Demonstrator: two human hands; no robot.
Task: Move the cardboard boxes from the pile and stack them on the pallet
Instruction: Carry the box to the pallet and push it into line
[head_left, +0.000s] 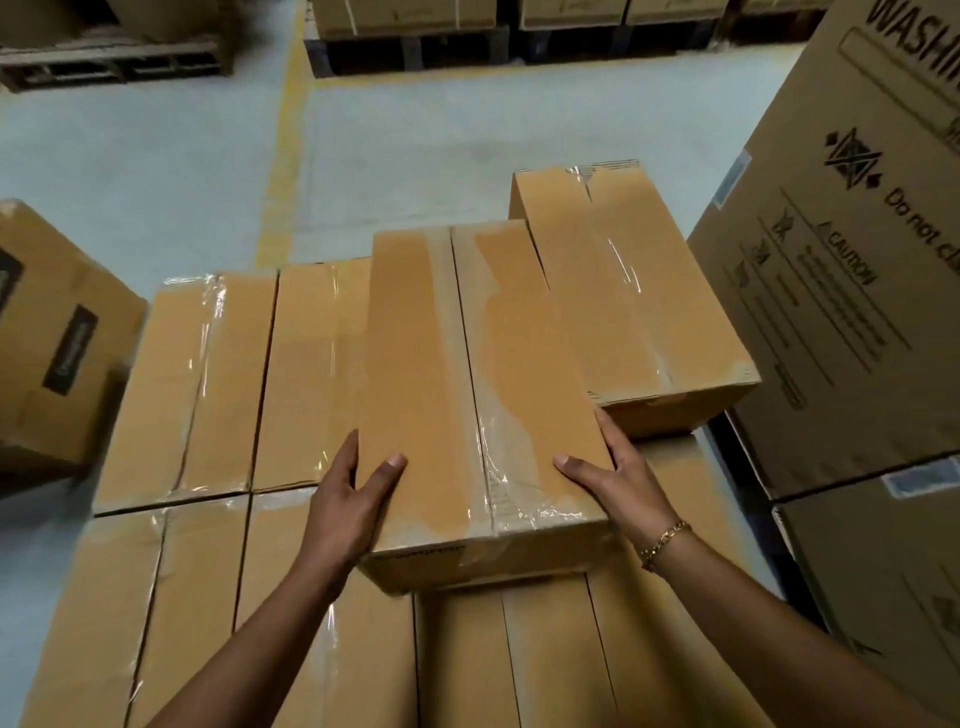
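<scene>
A long taped cardboard box (467, 374) sits in the middle of the view, over a layer of similar boxes (208, 384). My left hand (348, 499) grips its near left side, thumb lying on the top face. My right hand (618, 478) grips the near right side the same way, a gold bracelet on the wrist. A second box of the upper layer (623, 291) lies just to the right, slightly behind. The pallet beneath the stack is hidden by the boxes.
Large printed appliance cartons (852, 249) stand close on the right. Another carton (47, 338) sits on the floor at left. Grey floor with a yellow line (285, 156) stretches ahead to loaded pallets (415, 47) at the back.
</scene>
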